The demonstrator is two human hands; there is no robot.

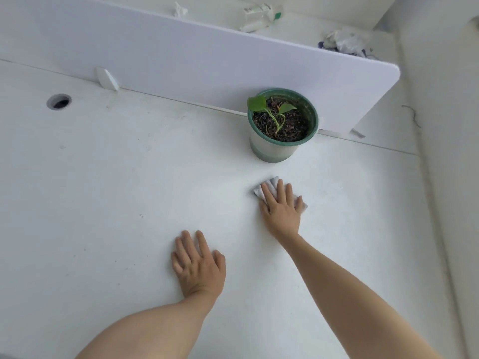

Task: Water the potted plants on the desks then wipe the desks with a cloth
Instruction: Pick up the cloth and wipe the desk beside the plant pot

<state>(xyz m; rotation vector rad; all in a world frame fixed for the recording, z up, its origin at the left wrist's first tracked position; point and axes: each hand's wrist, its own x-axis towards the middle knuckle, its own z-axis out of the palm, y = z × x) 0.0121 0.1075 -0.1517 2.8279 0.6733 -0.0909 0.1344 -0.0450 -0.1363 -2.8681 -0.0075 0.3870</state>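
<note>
On the white desk top [103, 203], right of centre, the right hand [281, 211] presses flat with straight fingers on a small folded grey-white cloth [270, 183]; the cloth sits under the palm, its edges showing past the fingertips and the little finger. Nothing is pinched, fingers just spread over it. Left hand [198, 265] lies flat on the bare desk nearer the person, fingers straight, holding nothing, likely bracing. Just beyond the cloth stands a green-rimmed plastic pot with dark soil and a small green-leaved plant [282, 123], set against the white divider panel [181, 53] at the far edge. A round cable hole [59, 101] is far left. Behind the divider, on the next desk, some crumpled white items and a white-and-green object, too blurred to name.

Step in hand looks like wiping, so watering of this pot is probably done; whether the soil is wet cannot be told. Faint specks show across the left and middle of the desk, so most of the surface probably remains. Next move calls for keeping downward pressure, sweeping the cloth sideways, and steering clear of the pot, or lifting it to wipe beneath.
</note>
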